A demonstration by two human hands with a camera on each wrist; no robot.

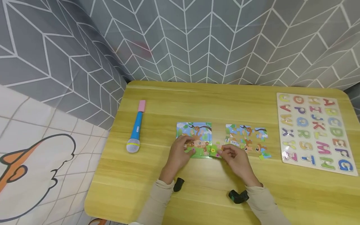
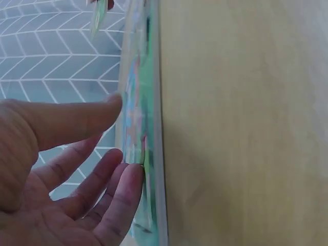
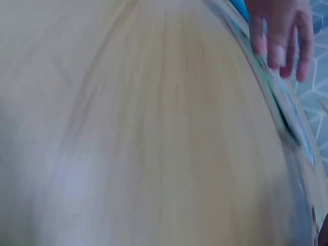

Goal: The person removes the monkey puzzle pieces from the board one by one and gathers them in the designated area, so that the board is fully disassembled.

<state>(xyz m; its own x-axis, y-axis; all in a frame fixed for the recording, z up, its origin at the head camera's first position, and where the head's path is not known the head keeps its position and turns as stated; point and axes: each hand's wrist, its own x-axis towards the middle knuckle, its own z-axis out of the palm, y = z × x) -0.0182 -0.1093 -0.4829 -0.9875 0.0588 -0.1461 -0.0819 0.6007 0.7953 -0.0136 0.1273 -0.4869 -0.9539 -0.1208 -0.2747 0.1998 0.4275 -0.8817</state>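
A square picture puzzle [image 1: 197,126] showing a monkey on a branch lies in its tray at the middle of the table. My left hand [image 1: 180,151] rests over its lower left part; in the left wrist view the thumb and fingers [image 2: 125,192] are spread apart at the tray's edge. Between the fingertips of my right hand [image 1: 236,157], a green puzzle piece [image 1: 212,150] with flowers is pinched at the tray's lower right corner. Several loose puzzle pieces [image 1: 247,132] lie just beyond that hand. The right wrist view barely catches the right hand.
A blue toy microphone [image 1: 136,126] with a pink end lies at the left of the wooden table [image 1: 157,181]. An alphabet board [image 1: 306,170] with coloured letters lies at the right. Black devices [image 1: 238,197] sit by both wrists. A patterned grey curtain [image 1: 197,40] hangs behind the table.
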